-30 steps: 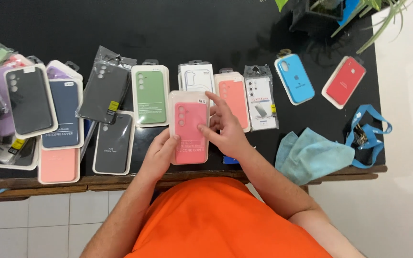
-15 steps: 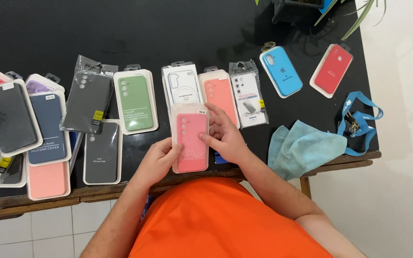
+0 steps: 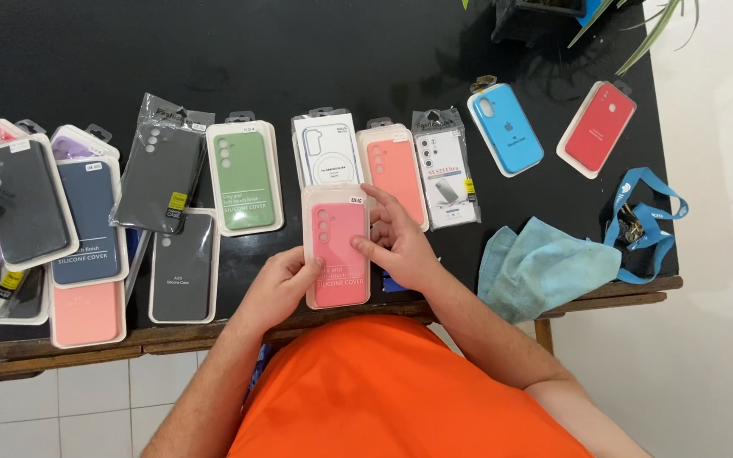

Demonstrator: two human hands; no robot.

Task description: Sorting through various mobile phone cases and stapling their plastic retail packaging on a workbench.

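1. Fingers (image 3: 381, 222) of the right hand (image 3: 396, 246) lay curled over the right edge of the pink phone case (image 3: 338, 246), with the thumb pressed flat on its front; from my remote seat I read that as a loose pinch, not a full fist.
2. On the other side, the left hand (image 3: 280, 288) cupped the lower left corner of the same pink case, fingers wrapped underneath and thumb along the edge, so both hands held it.
3. I saw the pink case in its clear pack, raised just above the near edge of the black table (image 3: 299, 59), directly in front of the orange shirt (image 3: 400, 390).
4. Behind it lay a white boxed case (image 3: 326, 148) and a salmon case (image 3: 396, 170), the latter partly covered by the right fingers.
5. To the left sat a green case (image 3: 244, 178) and a black case (image 3: 183, 265).
6. To the right I noted a light blue cloth (image 3: 545, 267), a blue lanyard (image 3: 651, 225), a bright blue case (image 3: 506, 129) and a red case (image 3: 597, 129).
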